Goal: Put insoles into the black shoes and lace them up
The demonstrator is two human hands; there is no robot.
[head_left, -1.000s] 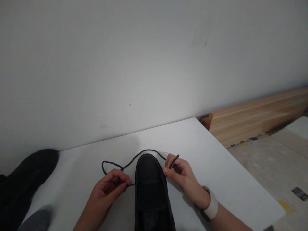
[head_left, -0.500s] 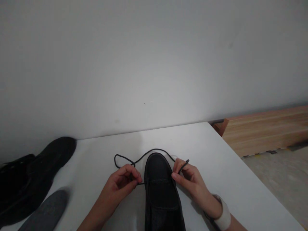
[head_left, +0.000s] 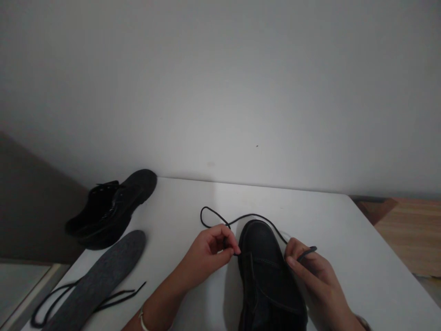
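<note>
A black shoe lies on the white table, toe pointing away from me. A thin black shoelace loops round its toe. My left hand pinches the lace at the shoe's left side, fingers closed. My right hand pinches the lace's other end at the shoe's right side; the lace tip sticks out past the fingers.
A second black shoe lies at the table's far left corner. A grey insole lies in front of it, with another black lace beside and under it. A plain wall stands behind. Wooden boards lie on the floor to the right.
The view has swung left, so the second shoe, insole and spare lace came fully into sight. Both hands keep their pinch on the lace ends beside the shoe.
</note>
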